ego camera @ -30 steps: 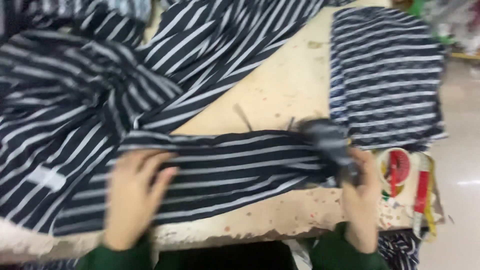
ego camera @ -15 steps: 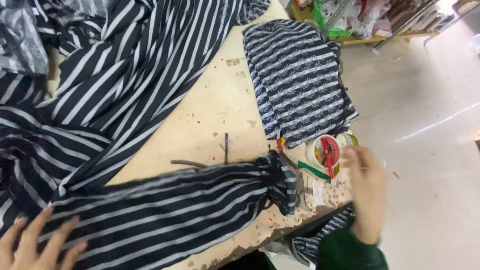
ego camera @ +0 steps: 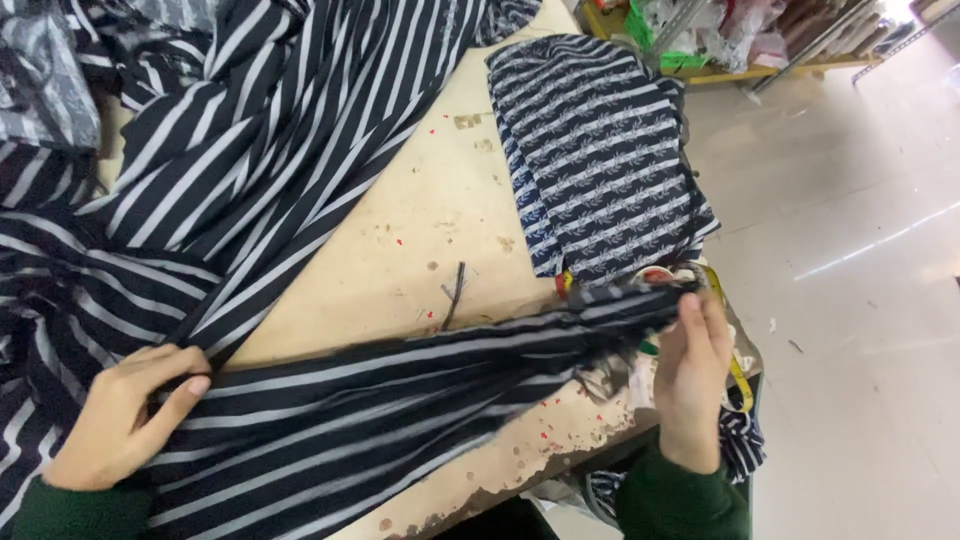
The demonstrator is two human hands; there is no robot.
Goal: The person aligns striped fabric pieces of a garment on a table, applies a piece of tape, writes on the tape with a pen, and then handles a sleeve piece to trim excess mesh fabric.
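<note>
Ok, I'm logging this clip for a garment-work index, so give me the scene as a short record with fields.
left hand: pressed flat on the striped sleeve near the garment body
right hand: pinching the sleeve's cuff end, pulled out along the table edge
table: worn beige top, stained
folded patterned fabric: lying at the table's far right
tape measure: partly hidden behind the right hand

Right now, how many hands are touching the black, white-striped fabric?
2. The left hand presses the black, white-striped fabric at lower left; the right hand grips its bunched end near the table's right edge.
</note>
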